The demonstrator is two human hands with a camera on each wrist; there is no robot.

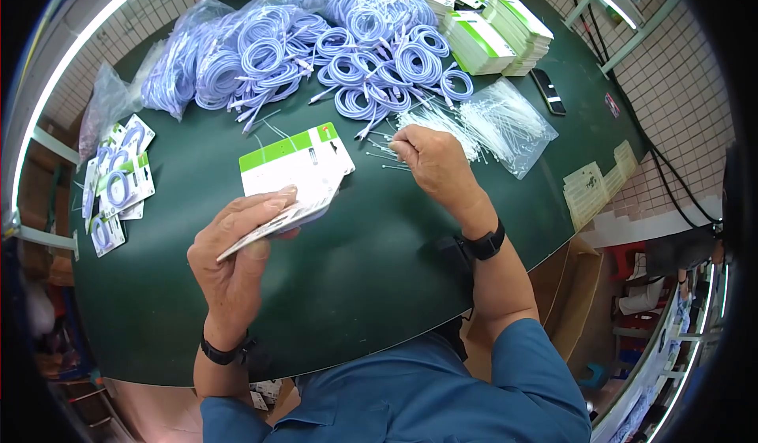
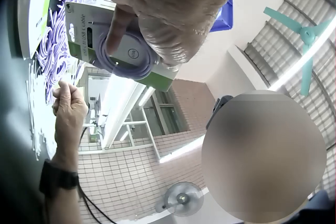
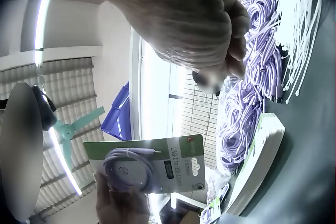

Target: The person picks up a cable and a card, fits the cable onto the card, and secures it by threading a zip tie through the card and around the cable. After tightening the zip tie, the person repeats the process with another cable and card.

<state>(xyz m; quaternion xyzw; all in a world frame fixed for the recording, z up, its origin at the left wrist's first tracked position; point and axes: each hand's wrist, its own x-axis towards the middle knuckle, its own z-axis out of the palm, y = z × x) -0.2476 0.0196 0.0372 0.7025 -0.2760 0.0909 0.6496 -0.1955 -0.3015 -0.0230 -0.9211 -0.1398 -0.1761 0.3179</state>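
My left hand [image 1: 233,245] grips a white and green packaging card [image 3: 181,161] by its edge, tilted over the table. A coiled purple USB cable [image 2: 126,58] lies on the card's face, and one left finger reaches across the coil. Just beyond, a stack of similar cards [image 1: 272,163] rests on the table. My right hand [image 1: 438,167] is at the near edge of a pile of white cable ties [image 1: 450,127], thumb and fingertips drawn together with the fingers curled. I cannot tell whether a tie is between them.
Many coiled purple cables [image 1: 276,52] are heaped along the back. Stacks of green and white cards [image 1: 493,36] stand back right, near a phone [image 1: 547,91] and a plastic bag of ties [image 1: 521,135]. Several carded cables [image 1: 118,182] lie at the left. Paper sheets [image 1: 592,182] lie at the right edge.
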